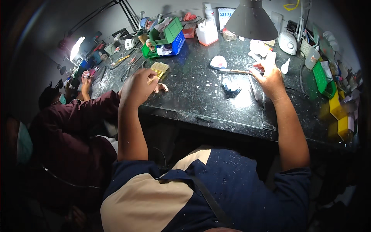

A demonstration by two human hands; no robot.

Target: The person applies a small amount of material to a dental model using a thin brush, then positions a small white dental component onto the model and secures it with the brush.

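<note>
At the left of the bench, my left hand point(138, 86) is closed, with its fingers at the handle end of a flat paintbrush point(161, 67) that has pale bristles and a yellow band. The handle itself is mostly hidden by the hand. Just beside those fingers lies a small pinkish piece like a dental model point(161, 88). Farther right, my right hand point(269, 79) pinches the end of a slim brown-handled tool point(236, 71). The tool's far end points left, to a round white and pink lump point(218, 62). Below the right hand lies a slender metal tool point(253, 87).
A dark blue piece point(232, 86) sits under the grey lamp shade point(252, 21). Green and blue bins point(178, 43) and a white jug point(207, 32) stand at the back. Green and yellow bins point(338, 106) line the right. A co-worker in maroon point(73, 116) sits close at my left.
</note>
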